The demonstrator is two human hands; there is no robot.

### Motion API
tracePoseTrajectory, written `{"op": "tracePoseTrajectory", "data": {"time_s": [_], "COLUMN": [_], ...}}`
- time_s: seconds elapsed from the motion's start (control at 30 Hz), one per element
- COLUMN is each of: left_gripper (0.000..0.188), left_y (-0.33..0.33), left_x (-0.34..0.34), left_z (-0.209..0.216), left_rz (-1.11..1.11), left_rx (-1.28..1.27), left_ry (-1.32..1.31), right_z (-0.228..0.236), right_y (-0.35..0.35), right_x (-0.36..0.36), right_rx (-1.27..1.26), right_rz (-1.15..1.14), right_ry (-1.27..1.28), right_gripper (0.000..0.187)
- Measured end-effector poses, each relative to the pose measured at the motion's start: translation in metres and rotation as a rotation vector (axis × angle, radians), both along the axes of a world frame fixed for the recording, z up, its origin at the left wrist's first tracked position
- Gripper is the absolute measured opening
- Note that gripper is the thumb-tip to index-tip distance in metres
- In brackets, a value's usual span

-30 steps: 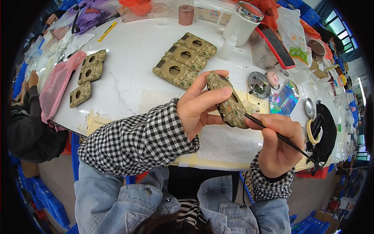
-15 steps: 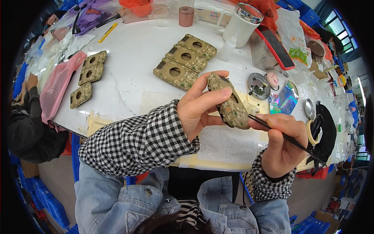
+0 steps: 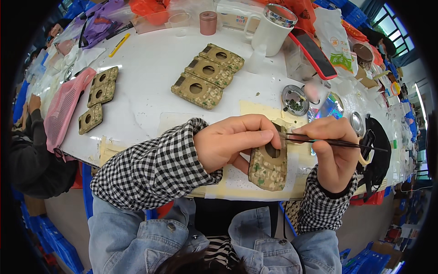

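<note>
My left hand grips a camouflage-patterned pouch-like piece by its upper part, thumb on top. The piece has a round opening, partly covered by my fingers. Dark tweezers are pinched in my right hand, their tips at the piece's upper right edge, beside my left thumb. Whether the tips grip anything is too small to tell. Three like camouflage pieces lie in a row beyond my left hand. A smaller group of such pieces lies farther left.
A round tin with dark green bits stands beyond my right hand, near a shiny holographic sheet. At the back are a white mug, a red-edged phone and a pink canister. A pink mesh bag lies left, near another person's sleeve.
The held piece has turned and dropped lower, its hole now facing up. The tweezers have moved from its lower side to its upper right edge. The view has shifted slightly.
</note>
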State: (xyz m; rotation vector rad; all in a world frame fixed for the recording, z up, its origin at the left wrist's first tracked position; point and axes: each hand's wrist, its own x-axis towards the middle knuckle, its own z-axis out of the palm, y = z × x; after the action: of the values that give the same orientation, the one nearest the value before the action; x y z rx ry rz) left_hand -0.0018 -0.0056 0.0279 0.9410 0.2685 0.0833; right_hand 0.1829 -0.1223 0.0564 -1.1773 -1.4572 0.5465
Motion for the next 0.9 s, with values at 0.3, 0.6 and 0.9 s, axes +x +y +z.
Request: {"op": "tracePoseTrajectory", "data": {"time_s": [0.3, 0.6, 0.9], "left_gripper": [0.021, 0.02, 0.019], "left_y": [0.001, 0.001, 0.002], "left_x": [-0.001, 0.001, 0.002], "left_z": [0.004, 0.0, -0.012], "left_rz": [-0.005, 0.021, 0.026], "left_rx": [0.162, 0.221, 0.294], "left_ry": [0.069, 0.057, -0.006], "right_z": [-0.004, -0.006, -0.007], "right_y": [0.0, 0.001, 0.002], "right_x": [0.0, 0.002, 0.005], "right_rx": [-0.034, -0.065, -0.088], "right_rz": [0.037, 0.017, 0.052], "right_ry": [0.01, 0.017, 0.0], "right_gripper": [0.015, 0.014, 0.011]}}
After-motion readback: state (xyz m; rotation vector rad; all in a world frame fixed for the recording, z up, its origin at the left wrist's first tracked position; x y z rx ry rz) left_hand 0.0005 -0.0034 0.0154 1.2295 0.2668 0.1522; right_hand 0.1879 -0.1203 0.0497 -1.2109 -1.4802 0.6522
